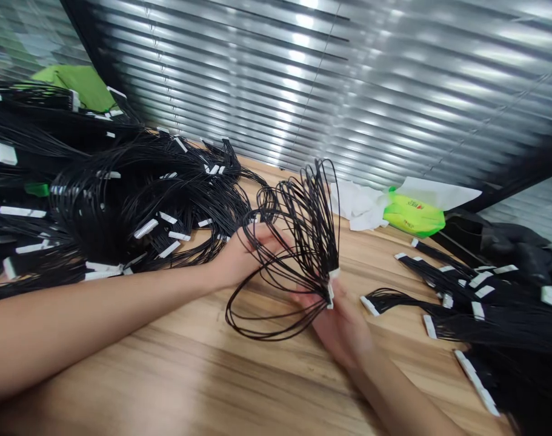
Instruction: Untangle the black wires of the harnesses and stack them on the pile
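Note:
A wire harness point(309, 224) of many thin black wires bends up in loops above the table, between my two hands. Its white connector point(331, 290) sits in my right hand point(343, 330), gripped between thumb and fingers at the lower right of the bundle. My left hand point(252, 248) is at the left side of the loops, fingers curled in among the wires, with part of them hidden behind the strands. A few loose loops hang down in front of both hands.
A big heap of black wire harnesses point(121, 200) with white connectors covers the left side. More harnesses point(462, 303) lie on the right of the wooden table point(176, 363). Behind stand a yellow-green packet point(414, 215), crumpled white paper point(360, 203) and window blinds point(266, 79).

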{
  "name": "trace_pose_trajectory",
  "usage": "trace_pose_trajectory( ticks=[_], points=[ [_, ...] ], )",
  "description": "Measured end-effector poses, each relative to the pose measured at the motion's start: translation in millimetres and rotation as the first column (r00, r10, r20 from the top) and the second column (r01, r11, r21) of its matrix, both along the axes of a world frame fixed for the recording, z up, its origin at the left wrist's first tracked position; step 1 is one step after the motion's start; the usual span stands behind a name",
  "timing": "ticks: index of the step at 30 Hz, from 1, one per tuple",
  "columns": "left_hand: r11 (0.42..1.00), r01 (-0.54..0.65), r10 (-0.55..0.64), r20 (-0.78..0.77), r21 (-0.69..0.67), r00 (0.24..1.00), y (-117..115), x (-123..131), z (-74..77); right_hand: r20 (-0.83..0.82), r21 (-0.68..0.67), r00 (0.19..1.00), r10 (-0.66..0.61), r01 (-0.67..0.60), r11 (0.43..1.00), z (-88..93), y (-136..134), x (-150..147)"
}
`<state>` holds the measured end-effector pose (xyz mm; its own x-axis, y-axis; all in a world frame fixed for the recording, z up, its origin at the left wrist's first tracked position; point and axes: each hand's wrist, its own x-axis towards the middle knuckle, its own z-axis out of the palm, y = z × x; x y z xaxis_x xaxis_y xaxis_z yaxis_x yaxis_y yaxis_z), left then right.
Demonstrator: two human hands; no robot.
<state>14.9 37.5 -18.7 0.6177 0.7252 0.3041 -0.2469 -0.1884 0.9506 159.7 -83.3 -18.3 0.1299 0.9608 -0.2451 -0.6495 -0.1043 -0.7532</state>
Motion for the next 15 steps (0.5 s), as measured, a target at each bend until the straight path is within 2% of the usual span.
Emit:
trace_pose_trajectory(
  ticks=[3, 6, 8, 11, 13, 15],
  points=[
    [0.981, -0.169, 0.169, 0.015, 0.098, 0.986, 4, -3, 4.9, 0.006, 0.005, 0.991, -0.136, 0.136, 0.991, -0.6, 5, 2],
    [0.934, -0.317, 0.329, -0.048, 0.167, 0.943, 6, -3, 6.7, -0.025, 0.033, 0.980, -0.198, 0.199, 0.979, -0.2, 8, 3],
    [0.940, -0.303, 0.323, -0.124, 0.156, 0.938, 6, -2, 3.8, -0.022, 0.046, 0.974, -0.225, 0.225, 0.973, -0.5, 9, 3],
    [0.977, -0.177, 0.201, -0.245, 0.115, 0.949, 4, 1, -4.1, 0.048, 0.073, 0.967, -0.250, 0.247, 0.966, -2.2, 8, 2],
    [0.982, -0.126, 0.165, -0.316, 0.141, 0.934, 3, 1, -8.0, 0.106, 0.095, 0.963, -0.247, 0.237, 0.967, -3.5, 6, 0],
    [0.974, -0.119, 0.180, -0.347, 0.192, 0.921, 3, -1, -8.1, 0.140, 0.100, 0.966, -0.219, 0.206, 0.973, -4.2, 4, -2]
  ],
)
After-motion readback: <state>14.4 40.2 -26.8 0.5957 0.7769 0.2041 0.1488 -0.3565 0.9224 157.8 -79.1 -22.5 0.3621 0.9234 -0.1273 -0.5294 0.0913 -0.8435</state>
